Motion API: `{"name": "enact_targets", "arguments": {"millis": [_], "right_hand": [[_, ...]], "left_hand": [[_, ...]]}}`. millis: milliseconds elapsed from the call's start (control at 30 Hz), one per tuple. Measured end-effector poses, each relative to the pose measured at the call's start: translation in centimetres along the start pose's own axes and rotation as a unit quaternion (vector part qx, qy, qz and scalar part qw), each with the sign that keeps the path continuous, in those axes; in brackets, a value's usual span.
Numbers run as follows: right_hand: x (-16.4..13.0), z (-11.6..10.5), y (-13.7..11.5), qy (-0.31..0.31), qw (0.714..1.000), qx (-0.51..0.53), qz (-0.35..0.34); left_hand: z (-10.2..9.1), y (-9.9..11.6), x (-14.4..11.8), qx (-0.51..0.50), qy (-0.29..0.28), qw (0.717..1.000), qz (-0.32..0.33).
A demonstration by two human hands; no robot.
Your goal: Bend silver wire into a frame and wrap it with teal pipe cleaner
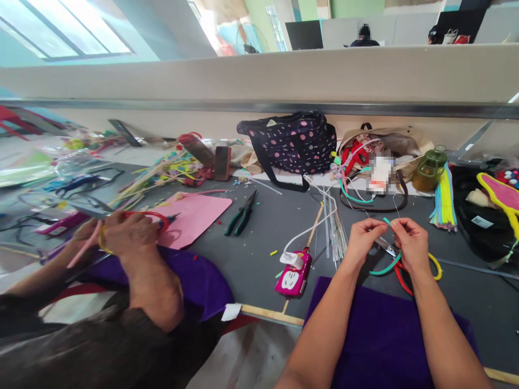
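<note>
Both hands are pinched shut on one thing: the left hand [362,237] and the right hand [410,240] meet fingertip to fingertip over a thin teal fuzzy craft stem [383,266], each gripping it narrowly between thumb and forefinger. A short teal tip pokes up between the two pinches, and the rest of the stem drops below the left hand and curves along the table toward the right, so its long axis runs out under the hands rather than away from them. The pinch points lie just beside each other (neither hand is meaningfully nearer; both are already on it).

Directly beneath the hands lie scissors with red and yellow loop handles [417,270], blades pointing up and left under the left hand; whether the stem touches them cannot be told. A purple cloth [377,329] lies under both forearms. To the left of the hands, a bundle of thin grey wires [336,232] lies on the dark grey table [259,243], near a pink power strip [292,275]. Further left, another person's hands [121,232] work at a pink strip over a separate purple cloth.
</note>
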State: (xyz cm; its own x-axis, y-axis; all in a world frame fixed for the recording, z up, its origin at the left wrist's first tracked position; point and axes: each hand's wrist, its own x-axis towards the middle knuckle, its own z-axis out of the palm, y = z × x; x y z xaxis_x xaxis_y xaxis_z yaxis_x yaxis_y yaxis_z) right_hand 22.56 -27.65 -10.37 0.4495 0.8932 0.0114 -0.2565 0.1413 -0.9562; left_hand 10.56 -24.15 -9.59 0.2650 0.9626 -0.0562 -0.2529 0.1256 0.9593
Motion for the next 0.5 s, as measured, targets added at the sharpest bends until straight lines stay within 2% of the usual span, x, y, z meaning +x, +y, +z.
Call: {"name": "enact_targets", "arguments": {"millis": [300,500], "right_hand": [[-0.27,0.36,-0.46,-0.034,0.998,0.036,0.049],[-0.57,0.51,-0.42,-0.048,0.997,0.03,0.06]], "left_hand": [[-0.06,0.2,-0.08,-0.017,0.058,0.998,0.014],[0.1,0.42,-0.2,-0.035,0.055,0.998,0.015]]}}
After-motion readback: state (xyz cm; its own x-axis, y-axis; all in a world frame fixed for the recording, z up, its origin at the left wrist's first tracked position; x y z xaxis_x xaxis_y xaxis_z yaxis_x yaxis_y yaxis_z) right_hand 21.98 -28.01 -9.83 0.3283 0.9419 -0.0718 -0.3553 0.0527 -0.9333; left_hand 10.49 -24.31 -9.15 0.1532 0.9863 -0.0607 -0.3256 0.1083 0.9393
